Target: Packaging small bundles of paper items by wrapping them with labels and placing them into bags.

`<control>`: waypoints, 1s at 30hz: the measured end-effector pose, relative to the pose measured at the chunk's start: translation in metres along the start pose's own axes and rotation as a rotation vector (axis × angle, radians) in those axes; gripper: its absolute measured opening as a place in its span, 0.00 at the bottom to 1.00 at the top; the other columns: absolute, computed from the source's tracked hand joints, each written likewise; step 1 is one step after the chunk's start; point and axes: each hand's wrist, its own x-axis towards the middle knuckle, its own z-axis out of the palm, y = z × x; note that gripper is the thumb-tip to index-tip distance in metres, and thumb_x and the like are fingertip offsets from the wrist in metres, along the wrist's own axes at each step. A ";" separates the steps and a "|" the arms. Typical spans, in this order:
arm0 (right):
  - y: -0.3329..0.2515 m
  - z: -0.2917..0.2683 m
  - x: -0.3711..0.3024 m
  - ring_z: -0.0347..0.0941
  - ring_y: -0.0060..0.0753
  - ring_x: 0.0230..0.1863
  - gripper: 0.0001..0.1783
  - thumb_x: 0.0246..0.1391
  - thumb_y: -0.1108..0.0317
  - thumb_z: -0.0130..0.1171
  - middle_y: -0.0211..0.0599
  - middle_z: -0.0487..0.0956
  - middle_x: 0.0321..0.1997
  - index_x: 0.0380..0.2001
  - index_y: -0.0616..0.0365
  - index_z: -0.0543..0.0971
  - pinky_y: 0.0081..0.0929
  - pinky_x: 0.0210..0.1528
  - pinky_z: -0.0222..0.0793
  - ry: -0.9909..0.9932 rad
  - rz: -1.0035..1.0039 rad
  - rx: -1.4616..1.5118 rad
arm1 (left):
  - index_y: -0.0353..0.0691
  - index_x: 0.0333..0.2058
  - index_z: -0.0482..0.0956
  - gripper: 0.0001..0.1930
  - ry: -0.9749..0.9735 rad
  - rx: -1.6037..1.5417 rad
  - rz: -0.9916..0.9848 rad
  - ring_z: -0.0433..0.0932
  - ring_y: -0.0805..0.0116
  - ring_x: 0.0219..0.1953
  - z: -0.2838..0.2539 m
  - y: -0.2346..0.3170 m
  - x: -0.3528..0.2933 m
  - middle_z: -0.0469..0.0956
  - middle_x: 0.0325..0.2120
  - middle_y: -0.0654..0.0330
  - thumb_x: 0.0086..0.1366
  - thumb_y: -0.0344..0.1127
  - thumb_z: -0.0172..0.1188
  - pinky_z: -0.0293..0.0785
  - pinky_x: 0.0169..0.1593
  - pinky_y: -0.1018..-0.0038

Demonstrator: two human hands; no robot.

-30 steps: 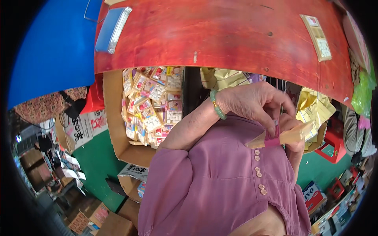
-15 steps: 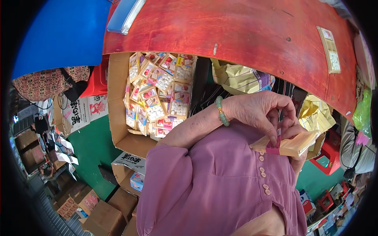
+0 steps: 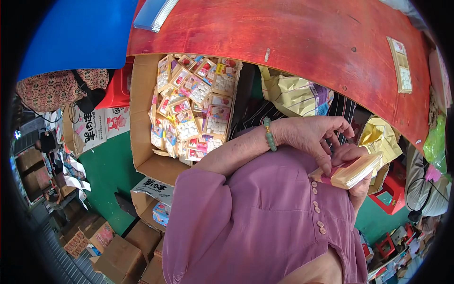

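A bundle of thin cream-coloured flat pieces (image 3: 360, 171) with a pink strip around one end is held up in front of my purple blouse. My right hand (image 3: 361, 185) cradles it from below and behind, with fingers showing over its far side. My left hand (image 3: 307, 135) reaches across from the left, wearing a green bead bracelet (image 3: 270, 137). Its thumb presses at the pink end, and the index finger is raised and bent. What the other left fingers touch is partly hidden.
A cardboard box (image 3: 144, 104) at left holds many small packs of white pieces (image 3: 188, 128). The red table (image 3: 302, 38) crosses the far side, bearing one long pack (image 3: 400, 64) and clear plastic strips (image 3: 153, 14). Crumpled yellow bags (image 3: 293, 92) sit below its edge.
The bundle has tilted and turned in my right hand, showing more of its layered edges and less of the pink strip. My left index finger has lifted away; the thumb stays near the pink end.
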 end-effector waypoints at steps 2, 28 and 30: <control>-0.006 0.003 -0.001 0.74 0.32 0.35 0.27 0.48 0.52 0.66 0.45 0.78 0.35 0.41 0.65 0.74 0.26 0.42 0.71 0.044 0.058 0.009 | 0.35 0.57 0.59 0.49 0.002 0.009 -0.025 0.71 0.65 0.52 0.000 0.006 -0.001 0.68 0.49 0.53 0.37 0.29 0.80 0.72 0.55 0.69; 0.005 0.010 0.030 0.75 0.24 0.43 0.13 0.55 0.77 0.60 0.39 0.80 0.44 0.44 0.62 0.77 0.25 0.51 0.68 0.224 -0.006 -0.198 | 0.38 0.32 0.78 0.11 0.758 0.524 0.557 0.78 0.70 0.32 0.027 0.003 -0.032 0.78 0.27 0.62 0.55 0.35 0.69 0.73 0.37 0.75; 0.004 0.018 0.031 0.75 0.23 0.41 0.09 0.55 0.78 0.59 0.37 0.81 0.40 0.40 0.61 0.77 0.23 0.49 0.69 0.274 -0.020 -0.174 | 0.35 0.33 0.78 0.09 0.755 0.633 0.561 0.78 0.66 0.30 0.026 0.006 -0.029 0.78 0.25 0.56 0.56 0.33 0.66 0.73 0.34 0.72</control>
